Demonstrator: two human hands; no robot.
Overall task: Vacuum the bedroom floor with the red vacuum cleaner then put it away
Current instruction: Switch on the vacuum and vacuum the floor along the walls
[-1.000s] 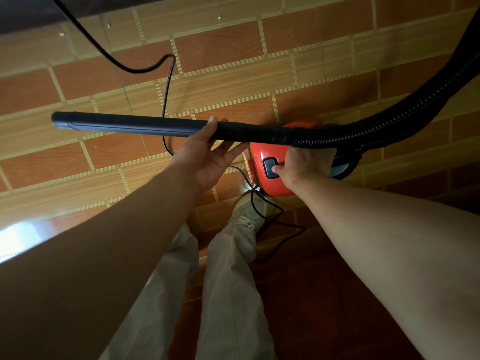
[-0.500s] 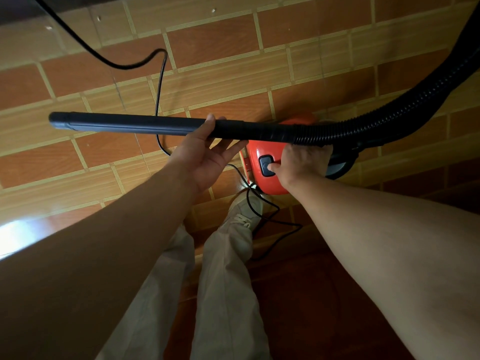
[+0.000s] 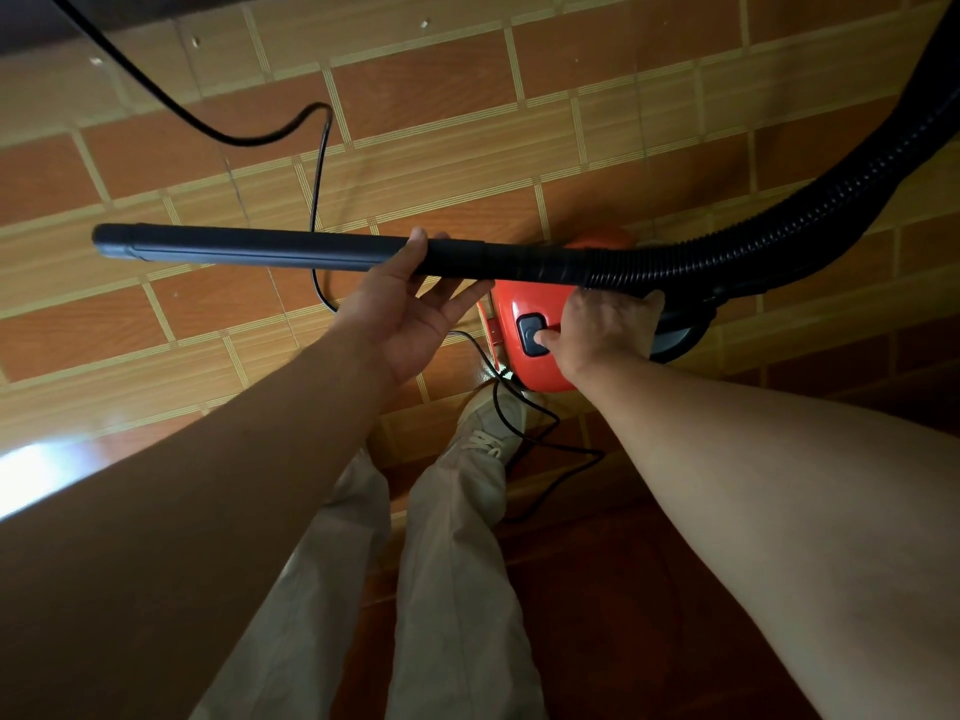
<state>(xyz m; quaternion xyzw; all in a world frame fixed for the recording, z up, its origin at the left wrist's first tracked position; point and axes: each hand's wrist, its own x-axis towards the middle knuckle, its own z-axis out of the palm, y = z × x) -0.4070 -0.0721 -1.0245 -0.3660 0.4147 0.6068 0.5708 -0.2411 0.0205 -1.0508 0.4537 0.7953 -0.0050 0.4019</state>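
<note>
One red canister vacuum cleaner [image 3: 524, 304] stands on open brick-patterned floor tiles [image 3: 441, 85], one black cord [image 3: 317, 174] beside. Left hand [image 3: 410, 309] hooks its one black wand [image 3: 249, 247]; right hand [image 3: 605, 330] clasps it, thumb on switch [image 3: 527, 330].

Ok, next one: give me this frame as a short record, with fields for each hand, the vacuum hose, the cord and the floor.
left hand: holds the black wand level, thumb over it, fingers under
right hand: grips the red vacuum cleaner, thumb on its black switch
hose: ribbed black hose runs from the wand up and off the right edge
cord: black power cord lies loose on the floor, crossing a shoe
floor: brown tiled floor
</note>
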